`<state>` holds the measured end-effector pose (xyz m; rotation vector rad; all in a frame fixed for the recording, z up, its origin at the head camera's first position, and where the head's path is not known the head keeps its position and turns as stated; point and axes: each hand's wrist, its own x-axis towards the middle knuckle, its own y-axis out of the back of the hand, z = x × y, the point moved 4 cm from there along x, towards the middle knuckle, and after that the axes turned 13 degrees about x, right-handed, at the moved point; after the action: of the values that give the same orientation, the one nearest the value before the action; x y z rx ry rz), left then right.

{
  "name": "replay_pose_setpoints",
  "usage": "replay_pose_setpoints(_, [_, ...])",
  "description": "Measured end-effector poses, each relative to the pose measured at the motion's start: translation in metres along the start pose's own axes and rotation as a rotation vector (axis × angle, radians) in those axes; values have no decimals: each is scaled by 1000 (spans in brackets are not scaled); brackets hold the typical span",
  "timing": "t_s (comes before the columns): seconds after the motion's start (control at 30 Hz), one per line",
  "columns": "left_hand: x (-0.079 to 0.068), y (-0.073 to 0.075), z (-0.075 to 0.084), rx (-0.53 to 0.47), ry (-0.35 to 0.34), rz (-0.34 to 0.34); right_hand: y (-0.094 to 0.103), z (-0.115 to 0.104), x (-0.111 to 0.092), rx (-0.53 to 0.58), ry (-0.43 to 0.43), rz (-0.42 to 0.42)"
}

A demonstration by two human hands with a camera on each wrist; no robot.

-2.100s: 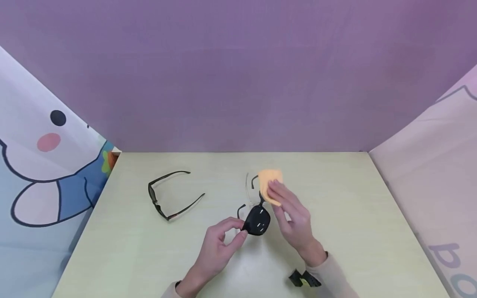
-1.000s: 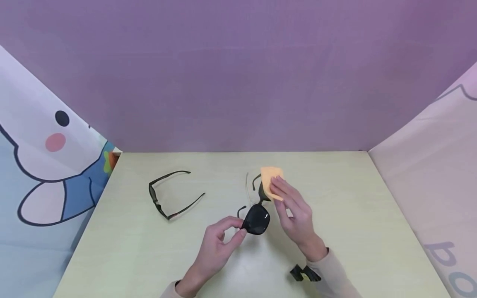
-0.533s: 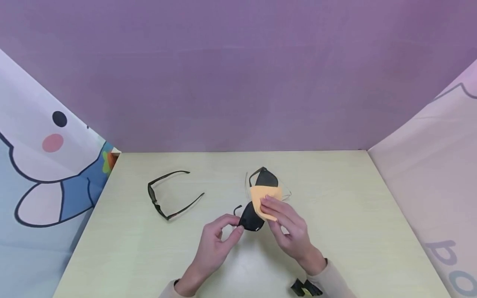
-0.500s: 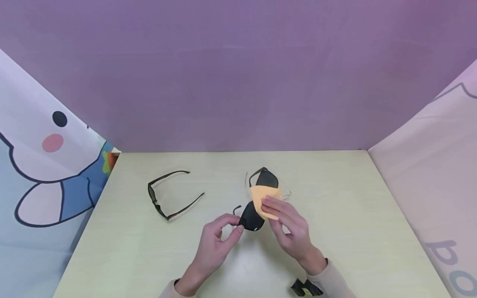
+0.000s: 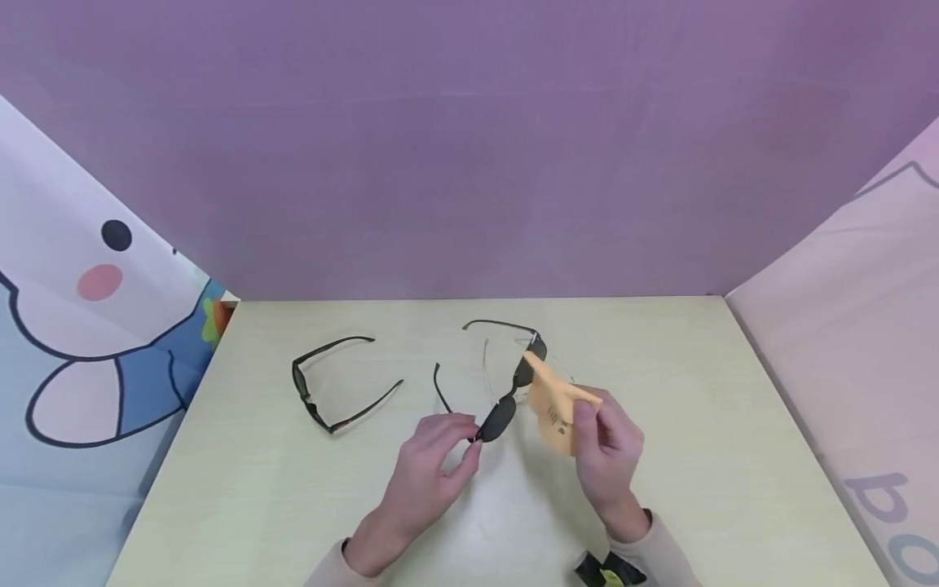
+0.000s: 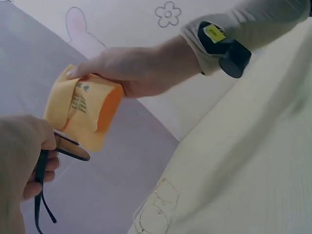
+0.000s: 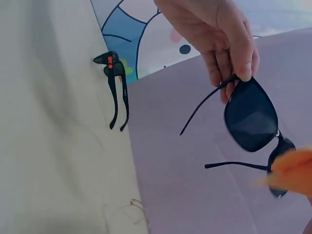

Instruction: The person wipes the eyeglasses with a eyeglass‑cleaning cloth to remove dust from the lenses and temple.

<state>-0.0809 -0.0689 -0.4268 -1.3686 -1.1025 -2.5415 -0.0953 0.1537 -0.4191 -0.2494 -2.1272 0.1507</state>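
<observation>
Only left wrist view shows printing on orange cloth [image 6: 78, 114].

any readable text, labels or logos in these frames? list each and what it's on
Orange cloth: several lines of dark print, too small and blurred to read.
Right side curtain: large partial purple letters at the frame edge, cut off, not readable as a word.
Spare glasses: red mark on the temple, illegible.
Wrist camera: yellow label, illegible.
</observation>
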Motion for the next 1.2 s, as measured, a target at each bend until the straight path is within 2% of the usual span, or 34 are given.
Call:
replay_pose_setpoints(0.07, [2, 1, 2, 93, -112, 3, -6, -5, 4, -7, 86, -13])
replay_pose_setpoints(0.13, [3, 1, 4, 188, -229, 8, -16, -11, 8, -15, 212, -76])
replay_pose_setpoints(0.2, [4, 0, 7, 288, -340, 2, -26, -15, 9, -71, 316, -188])
replay_pose_setpoints(0.27, [3, -2, 8, 392, -430, -19, -36, -18, 8, -137, 362, -332])
replay_pose_setpoints(0.37, [0, -4, 9, 537, -540, -71, -46, -18, 1, -261, 308, -538])
replay_pose_setpoints(0.43, [-2, -5, 8, 616, -603, -95, -49, -19, -3, -338, 233, -628])
replay_pose_setpoints(0.5, [-3, -4, 7, 666, -653, -103, -52, -21, -6, -406, 173, -680])
replay_pose_setpoints(0.7, [-4, -1, 1, 734, -757, -110, -61, -20, -9, -638, 87, -791])
replay_pose_setpoints(0.77, [-4, -1, -1, 754, -786, -116, -63, -19, -9, -669, 41, -833])
replay_pose_setpoints(0.87, [-4, 2, -3, 762, -811, -114, -64, -16, -8, -641, -36, -889])
replay_pose_setpoints(0.97, [-4, 5, -6, 742, -804, -104, -63, -14, -6, -548, -85, -897])
replay_pose_setpoints(1.1, [-3, 9, -9, 713, -777, -100, -60, -15, -3, -439, -67, -850])
replay_pose_setpoints(1.2, [-3, 10, -8, 693, -790, -100, -60, -16, -4, -462, -40, -836])
